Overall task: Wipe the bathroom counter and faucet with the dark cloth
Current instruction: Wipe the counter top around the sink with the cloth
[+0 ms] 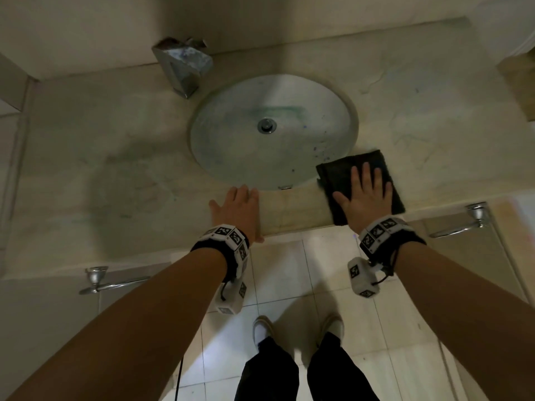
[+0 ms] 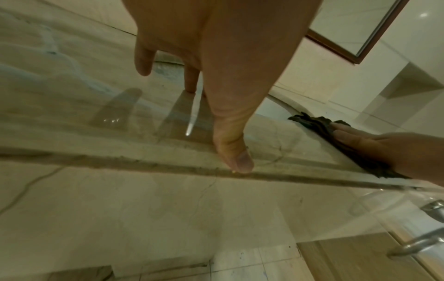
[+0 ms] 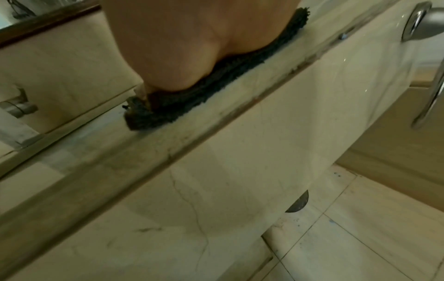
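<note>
The dark cloth [image 1: 338, 178] lies folded flat on the beige marble counter [image 1: 434, 134], just right of the round sink basin [image 1: 231, 146] and near the front edge. My right hand [image 1: 363, 195] presses on the cloth [image 3: 216, 83] with flat, spread fingers. My left hand [image 1: 236, 209] rests open on the counter's front edge [image 2: 120, 161], left of the cloth [image 2: 319, 125], with its thumb at the rim. The metal faucet [image 1: 182, 65] stands at the back, left of the basin.
Metal towel bars hang below the counter at the left [image 1: 113, 285] and the right [image 1: 460, 227]. A framed mirror [image 2: 360, 28] is on the wall. My feet [image 1: 263, 328] stand on the pale tiled floor. A brownish object [image 1: 521, 82] sits at the counter's far right.
</note>
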Available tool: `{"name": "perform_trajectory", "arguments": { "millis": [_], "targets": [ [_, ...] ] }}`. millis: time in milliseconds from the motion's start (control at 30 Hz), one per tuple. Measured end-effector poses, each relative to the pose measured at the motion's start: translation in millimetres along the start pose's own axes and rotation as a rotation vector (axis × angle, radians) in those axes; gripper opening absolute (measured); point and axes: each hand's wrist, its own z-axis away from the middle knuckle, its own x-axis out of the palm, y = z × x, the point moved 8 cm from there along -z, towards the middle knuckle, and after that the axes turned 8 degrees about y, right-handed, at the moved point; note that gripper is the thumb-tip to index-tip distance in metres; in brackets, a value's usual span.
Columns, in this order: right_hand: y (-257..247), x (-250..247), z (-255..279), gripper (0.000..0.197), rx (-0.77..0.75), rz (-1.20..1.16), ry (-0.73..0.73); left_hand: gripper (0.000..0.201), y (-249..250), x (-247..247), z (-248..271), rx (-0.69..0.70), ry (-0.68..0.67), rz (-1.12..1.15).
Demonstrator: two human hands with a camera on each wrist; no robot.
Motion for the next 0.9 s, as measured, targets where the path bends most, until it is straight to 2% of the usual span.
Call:
{"name": "perform_trajectory", "arguments": {
  "millis": [167,333,400,533,667,733,800,900],
  "targets": [
    [-23,0,7,0.076,0.084,-0.007,-0.001,0.115,0,0,-2,0.006,0.007,0.010],
    [-126,13,48,0.074,-0.208,-0.029,-0.017,0.115,3,-2,-3,0.009,0.020,-0.016],
    [-139,18,54,0.075,-0.245,-0.035,-0.050,0.117,3,-2,-1,0.004,0.020,-0.037],
    [-100,16,34,0.075,-0.233,-0.033,-0.015,0.116,4,-3,0,0.004,-0.003,-0.049],
    [-12,3,4,0.074,0.011,-0.042,0.029,0.116,4,-1,1,0.006,-0.010,-0.049],
    [16,-1,-2,0.074,0.093,-0.051,0.032,0.115,4,-1,-1,0.005,-0.002,-0.030],
    [18,1,-1,0.073,0.138,-0.049,0.030,0.115,4,0,-1,0.008,0.002,-0.024],
    [-5,1,7,0.074,0.176,-0.043,0.056,0.114,3,0,-3,0.013,0.015,-0.023]
  ]
}}
